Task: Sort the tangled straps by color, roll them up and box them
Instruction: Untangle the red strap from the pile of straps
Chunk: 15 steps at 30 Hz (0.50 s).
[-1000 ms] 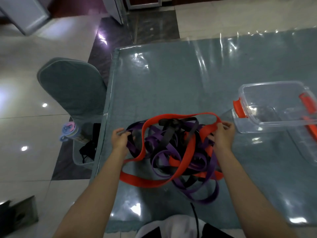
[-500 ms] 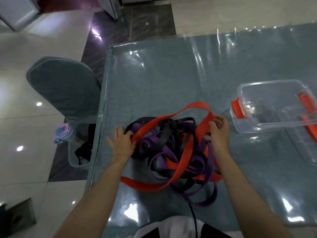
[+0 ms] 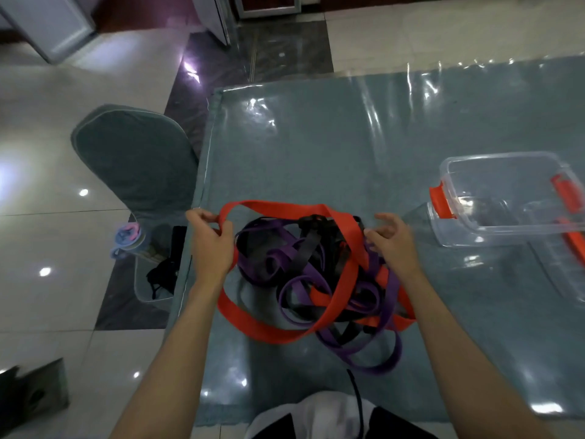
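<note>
Tangle of red, purple and black flat straps (image 3: 316,280) lies near the tabletop's (image 3: 316,147) left edge. Left hand (image 3: 210,245) pinches the wide red strap (image 3: 275,205); right hand (image 3: 392,242) hovers half-curled, holding nothing. Clear plastic box (image 3: 506,198) sits right.

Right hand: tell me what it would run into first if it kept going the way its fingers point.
The right hand points its fingers left, toward the tangle. The red strap lies right at its fingertips, so that likely comes first, with the black strap behind it. Depth is hard to judge.
</note>
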Each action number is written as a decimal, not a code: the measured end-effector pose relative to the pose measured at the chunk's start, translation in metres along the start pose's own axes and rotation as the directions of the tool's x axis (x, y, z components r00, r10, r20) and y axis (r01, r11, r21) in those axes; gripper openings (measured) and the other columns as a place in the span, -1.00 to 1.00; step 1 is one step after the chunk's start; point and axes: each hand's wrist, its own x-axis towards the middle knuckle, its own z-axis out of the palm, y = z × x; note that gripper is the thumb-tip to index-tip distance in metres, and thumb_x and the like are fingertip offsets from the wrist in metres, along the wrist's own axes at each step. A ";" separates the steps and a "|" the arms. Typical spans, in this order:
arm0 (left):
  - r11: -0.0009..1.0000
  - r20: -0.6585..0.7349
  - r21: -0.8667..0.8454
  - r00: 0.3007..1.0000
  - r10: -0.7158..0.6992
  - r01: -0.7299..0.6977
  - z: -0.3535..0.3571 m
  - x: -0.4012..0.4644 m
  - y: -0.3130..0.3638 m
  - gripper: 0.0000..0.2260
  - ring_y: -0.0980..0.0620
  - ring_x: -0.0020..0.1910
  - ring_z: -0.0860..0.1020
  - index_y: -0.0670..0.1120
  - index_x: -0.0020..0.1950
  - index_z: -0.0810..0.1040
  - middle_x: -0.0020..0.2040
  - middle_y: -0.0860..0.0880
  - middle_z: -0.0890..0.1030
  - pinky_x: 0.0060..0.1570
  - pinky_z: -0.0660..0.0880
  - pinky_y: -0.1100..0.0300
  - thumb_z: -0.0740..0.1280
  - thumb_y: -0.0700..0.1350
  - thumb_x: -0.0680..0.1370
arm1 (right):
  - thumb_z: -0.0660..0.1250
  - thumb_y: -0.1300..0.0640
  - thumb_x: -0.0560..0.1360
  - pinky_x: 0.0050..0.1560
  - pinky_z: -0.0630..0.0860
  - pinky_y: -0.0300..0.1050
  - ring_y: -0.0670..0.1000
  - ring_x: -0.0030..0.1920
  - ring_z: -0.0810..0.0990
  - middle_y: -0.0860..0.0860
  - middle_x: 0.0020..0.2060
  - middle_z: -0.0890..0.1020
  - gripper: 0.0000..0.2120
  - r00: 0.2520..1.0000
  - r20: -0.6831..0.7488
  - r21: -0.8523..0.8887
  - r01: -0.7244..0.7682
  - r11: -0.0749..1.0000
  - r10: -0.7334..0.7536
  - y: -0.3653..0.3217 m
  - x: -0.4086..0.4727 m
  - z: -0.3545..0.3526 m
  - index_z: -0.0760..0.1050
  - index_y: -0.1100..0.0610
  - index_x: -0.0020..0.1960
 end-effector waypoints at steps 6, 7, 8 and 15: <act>0.990 0.228 -0.125 0.973 -0.027 0.057 -0.019 -0.032 0.011 -0.49 0.26 -0.01 0.59 -0.14 0.45 0.51 0.17 -0.01 0.61 0.05 0.50 0.41 0.47 -0.38 0.52 | 0.36 0.43 0.55 0.09 0.53 -0.15 -0.10 -0.20 0.59 0.11 -0.07 0.64 -0.74 0.964 0.264 -0.447 0.149 0.882 -0.029 0.013 -0.022 -0.004 0.71 0.26 0.16; 0.987 0.257 -0.150 0.966 -0.013 0.053 -0.020 -0.040 0.013 -0.51 0.14 0.07 0.61 -0.14 0.40 0.56 0.21 -0.04 0.63 0.13 0.52 0.31 0.48 -0.41 0.51 | 0.36 0.44 0.54 0.14 0.50 -0.17 -0.07 -0.18 0.57 0.12 -0.02 0.59 -0.72 0.968 0.242 -0.481 0.178 0.858 -0.066 0.014 -0.027 -0.005 0.71 0.24 0.16; 0.983 0.292 -0.179 0.956 0.019 0.035 -0.019 -0.049 0.016 -0.54 0.06 0.11 0.62 -0.13 0.35 0.59 0.20 -0.05 0.66 0.17 0.54 0.22 0.49 -0.43 0.49 | 0.36 0.45 0.52 0.16 0.49 -0.19 -0.07 -0.18 0.55 0.12 0.01 0.53 -0.70 0.975 0.191 -0.492 0.191 0.849 -0.109 0.015 -0.033 -0.005 0.70 0.22 0.16; 0.981 0.683 -0.072 0.708 0.179 -0.178 0.030 -0.120 0.017 -0.79 0.17 -0.09 0.61 -0.08 0.05 0.72 -0.03 0.05 0.72 0.05 0.51 0.17 0.52 -0.34 0.49 | 0.39 0.38 0.50 0.28 0.51 0.12 0.29 0.21 0.58 0.23 0.23 0.61 -0.69 0.980 0.042 -0.613 0.178 0.770 -0.193 0.028 -0.072 -0.021 0.62 0.29 0.24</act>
